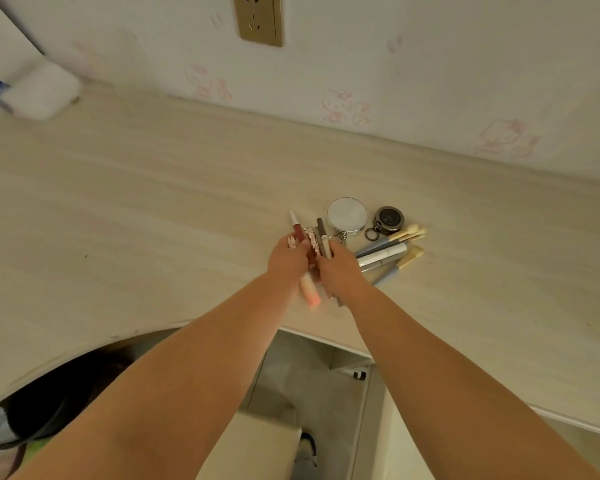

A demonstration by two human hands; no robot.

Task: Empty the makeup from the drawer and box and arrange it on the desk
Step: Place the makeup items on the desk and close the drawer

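Both hands meet over a bundle of makeup sticks (313,249) on the pale wooden desk (153,202). My left hand (288,256) grips the left side of the bundle, and a pink tube (309,289) pokes out below it. My right hand (338,268) grips the right side, around grey and white pencils. To the right lie a round silver mirror (347,215), a dark round compact (389,220) with a ring, and several brushes and tubes (392,252). The open drawer (312,368) shows below the desk edge, with a small item (359,374) at its right side.
A white cloth-like roll (42,90) lies at the desk's far left by the wall. A wall socket (258,19) sits above the desk. A dark bin or chair (49,407) fills the curved cut-out at the lower left.
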